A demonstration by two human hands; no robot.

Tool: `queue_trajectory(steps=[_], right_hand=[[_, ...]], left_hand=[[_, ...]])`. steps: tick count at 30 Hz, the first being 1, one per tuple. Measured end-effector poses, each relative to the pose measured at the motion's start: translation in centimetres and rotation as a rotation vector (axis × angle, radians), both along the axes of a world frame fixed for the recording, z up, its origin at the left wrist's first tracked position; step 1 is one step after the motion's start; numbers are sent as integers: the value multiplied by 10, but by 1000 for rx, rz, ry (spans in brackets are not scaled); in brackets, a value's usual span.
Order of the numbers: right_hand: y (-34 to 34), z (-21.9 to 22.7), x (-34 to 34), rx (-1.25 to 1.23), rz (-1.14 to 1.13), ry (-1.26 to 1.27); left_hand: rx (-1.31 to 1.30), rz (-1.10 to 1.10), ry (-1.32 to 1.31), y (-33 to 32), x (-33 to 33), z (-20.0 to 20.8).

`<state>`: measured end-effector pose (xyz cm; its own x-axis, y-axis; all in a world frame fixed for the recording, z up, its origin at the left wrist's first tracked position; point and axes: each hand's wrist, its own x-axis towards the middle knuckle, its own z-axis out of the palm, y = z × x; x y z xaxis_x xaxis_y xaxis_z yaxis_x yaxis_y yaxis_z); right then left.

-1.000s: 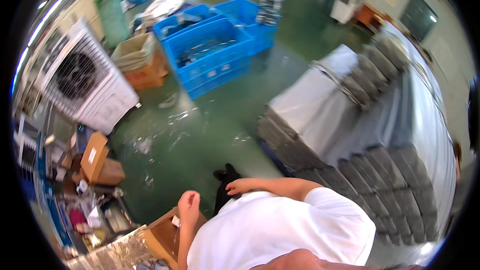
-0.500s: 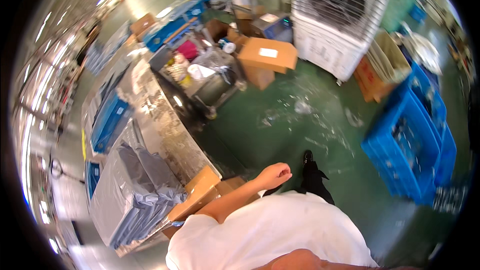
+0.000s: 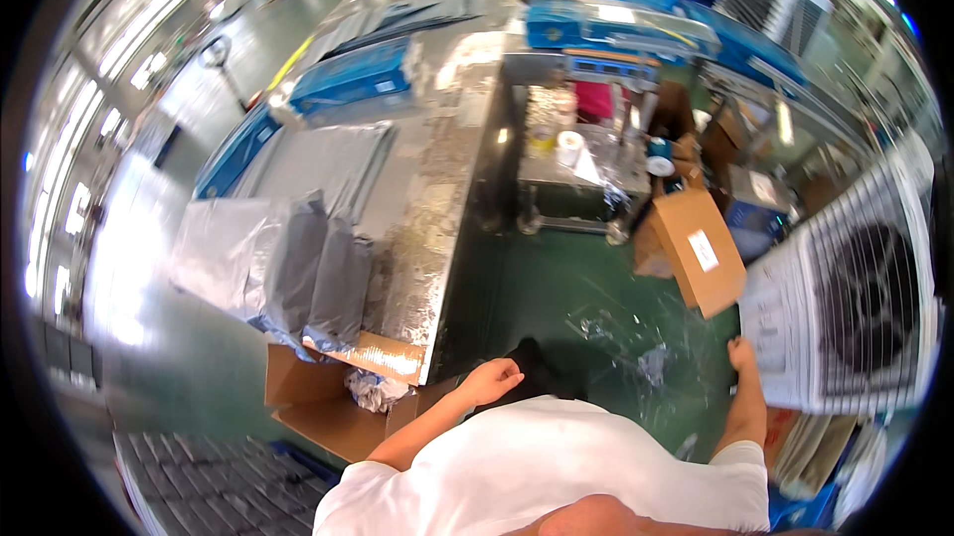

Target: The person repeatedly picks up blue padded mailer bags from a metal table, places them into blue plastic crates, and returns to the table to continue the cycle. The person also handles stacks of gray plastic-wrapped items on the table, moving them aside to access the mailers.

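Observation:
My left hand (image 3: 492, 381) hangs in front of my body with its fingers loosely curled and nothing visible in them. It is nearest to the worn metal-topped table (image 3: 437, 200) and touches nothing. On the right, my right hand (image 3: 738, 353) is low beside the white air cooler (image 3: 780, 322), its fingers curled in and small in view. Nothing sticks out of it, and I cannot tell whether it touches the cooler. A stack of grey plastic bags (image 3: 283, 263) lies on the table's near end, above an open cardboard box (image 3: 303, 377) with crumpled plastic inside.
A cart (image 3: 566, 183) carrying rolls and loose items stands ahead. Beside it, a cardboard box (image 3: 698, 243) with open flaps juts toward the cooler. Plastic scraps (image 3: 653, 364) litter the green floor. Blue packages (image 3: 353, 76) lie farther along the table.
My view has swung left, so the table and cart now sit more centrally and the cooler is at the right. My right hand has come into view; my left stays curled.

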<state>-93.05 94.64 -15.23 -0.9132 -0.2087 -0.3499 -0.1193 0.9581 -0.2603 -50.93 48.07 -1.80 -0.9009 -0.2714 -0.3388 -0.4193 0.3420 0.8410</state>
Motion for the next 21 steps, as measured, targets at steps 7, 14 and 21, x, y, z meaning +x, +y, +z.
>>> queue_trajectory(steps=[7, 14, 21], right_hand=[[-384, 15, -88, -748, 431, 18], [-620, 38, -2, -213, 1211, -439], [-891, 148, -165, -218, 966, 634]], left_hand=[[-39, 337, 15, -104, -71, -25], [-34, 536, 176, -241, -148, -23], [0, 858, 128, -304, -147, -12]])
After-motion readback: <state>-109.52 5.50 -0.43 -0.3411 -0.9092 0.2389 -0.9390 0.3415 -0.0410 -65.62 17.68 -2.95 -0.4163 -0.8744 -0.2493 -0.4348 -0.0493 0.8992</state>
